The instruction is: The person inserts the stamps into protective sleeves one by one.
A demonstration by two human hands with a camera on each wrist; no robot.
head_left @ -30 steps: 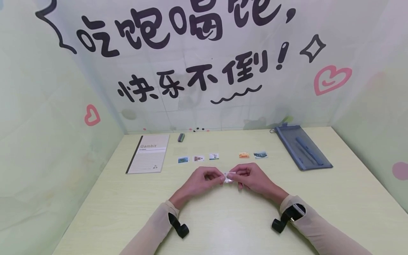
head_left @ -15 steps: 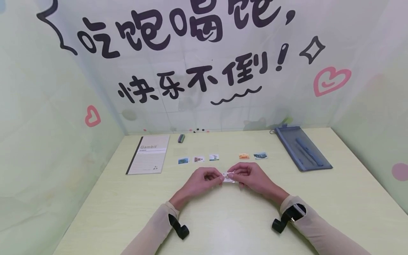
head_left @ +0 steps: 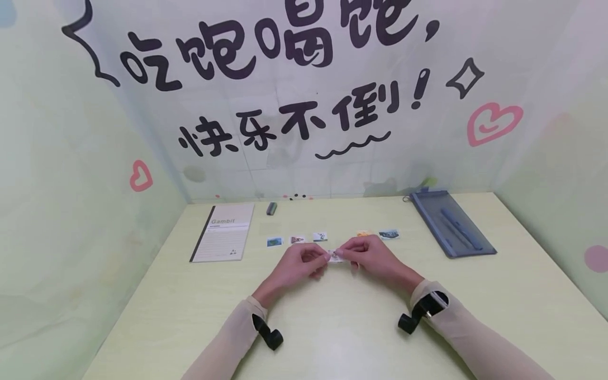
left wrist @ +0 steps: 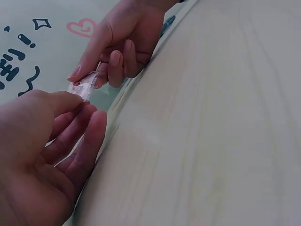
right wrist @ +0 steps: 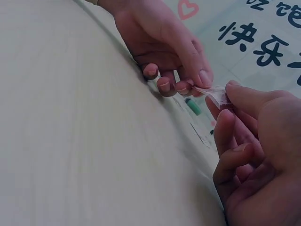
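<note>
Between both hands is a small pale stamp (head_left: 335, 257) with a printed design, in what looks like a clear plastic sleeve. My left hand (head_left: 296, 265) pinches its left end between thumb and forefinger. At the other end my right hand (head_left: 377, 259) pinches it the same way. Seen from the right wrist, the stamp (right wrist: 218, 98) shows a jagged edge and is slightly bent. In the left wrist view the clear sleeve (left wrist: 87, 87) shines above the table, the thumbs covering part of it.
Beyond the hands lie a blue stamp (head_left: 274, 241), a reddish stamp (head_left: 297, 239), a white stamp (head_left: 320, 237), an orange stamp (head_left: 363, 233) and a blue-grey stamp (head_left: 389, 234). Farther out are a notebook (head_left: 223, 232), an eraser (head_left: 272, 208) and a mesh pouch (head_left: 451, 224) holding pens.
Both hands have moved a little farther out over the table with the stamp, toward the row. The right hand now partly covers the orange stamp.
</note>
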